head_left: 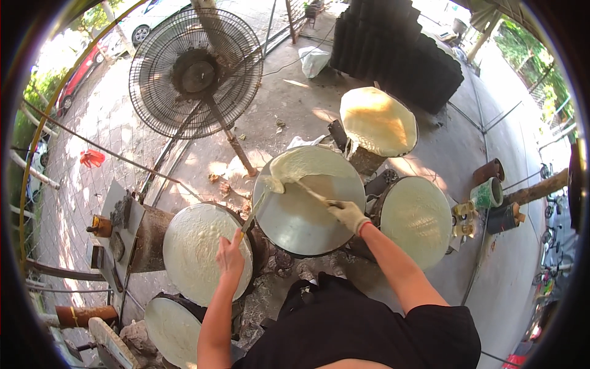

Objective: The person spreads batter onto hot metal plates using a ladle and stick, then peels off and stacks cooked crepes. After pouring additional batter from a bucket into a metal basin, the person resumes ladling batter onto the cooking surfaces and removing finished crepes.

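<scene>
My bare left hand (231, 258) is closed on a long spatula (251, 218), whose far end is at the batter (301, 161) on the round middle griddle (295, 226). My right hand (346, 216), in a pale work glove, grips a wooden-handled tool (312, 192) reaching into that batter. The batter covers the griddle's back part; the front part shows bare metal. A left griddle (196, 252) and a right griddle (415, 218) each bear a spread pale layer. Another coated griddle (169, 329) is at lower left.
A large stand fan (195, 77) stands at back left. A pale round sheet (378, 123) rests behind the middle griddle, near black stacked panels (396, 55) and a white bag (313, 60). Containers (490, 194) are at the right, a side shelf (117, 227) at the left.
</scene>
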`<move>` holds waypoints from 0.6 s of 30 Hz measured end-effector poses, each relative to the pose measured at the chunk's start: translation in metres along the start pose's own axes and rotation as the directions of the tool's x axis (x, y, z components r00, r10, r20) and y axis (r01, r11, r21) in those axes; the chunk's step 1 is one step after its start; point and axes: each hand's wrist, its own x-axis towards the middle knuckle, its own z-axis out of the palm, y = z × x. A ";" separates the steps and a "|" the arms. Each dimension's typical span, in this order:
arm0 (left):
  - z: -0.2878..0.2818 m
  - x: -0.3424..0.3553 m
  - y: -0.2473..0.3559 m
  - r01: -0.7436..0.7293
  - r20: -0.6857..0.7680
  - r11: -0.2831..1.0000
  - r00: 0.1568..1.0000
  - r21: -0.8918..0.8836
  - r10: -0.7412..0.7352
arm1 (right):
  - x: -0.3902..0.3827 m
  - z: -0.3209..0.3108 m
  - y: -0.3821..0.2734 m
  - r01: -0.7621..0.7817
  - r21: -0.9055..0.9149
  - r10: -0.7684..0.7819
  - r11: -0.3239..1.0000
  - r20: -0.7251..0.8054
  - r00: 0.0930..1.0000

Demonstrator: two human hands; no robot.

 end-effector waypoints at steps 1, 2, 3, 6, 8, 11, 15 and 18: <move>-0.003 -0.006 -0.005 0.035 0.012 0.999 0.999 -0.004 -0.035 | -0.001 -0.009 0.007 0.077 0.014 -0.076 0.997 -0.057 0.995; -0.005 -0.011 -0.003 0.045 0.012 0.999 0.999 -0.003 -0.045 | -0.001 -0.012 0.013 0.045 0.059 -0.031 0.997 -0.214 0.976; -0.007 -0.016 -0.002 0.053 -0.017 0.995 0.998 -0.080 -0.055 | 0.005 -0.011 0.017 0.044 0.055 -0.032 0.997 -0.205 0.978; -0.004 -0.023 0.008 0.055 -0.106 0.968 0.991 -0.244 -0.083 | 0.023 0.003 0.000 0.115 -0.107 -0.117 0.988 -0.006 0.993; -0.005 -0.028 0.016 0.050 -0.165 0.943 0.980 -0.329 -0.110 | 0.014 -0.003 -0.010 0.074 -0.102 -0.063 0.992 0.112 0.992; -0.012 -0.035 0.027 0.016 -0.208 0.850 0.967 -0.527 -0.148 | 0.015 -0.024 -0.001 0.062 -0.120 -0.036 0.991 0.201 0.979; -0.013 -0.038 0.049 0.038 -0.153 0.697 0.966 -0.716 -0.209 | 0.044 -0.028 -0.006 0.250 -0.024 -0.251 0.968 -0.098 0.963; -0.024 -0.048 0.073 0.239 0.091 0.390 0.928 -0.889 -0.361 | 0.033 -0.021 -0.031 -0.017 -0.137 0.069 0.990 0.387 0.919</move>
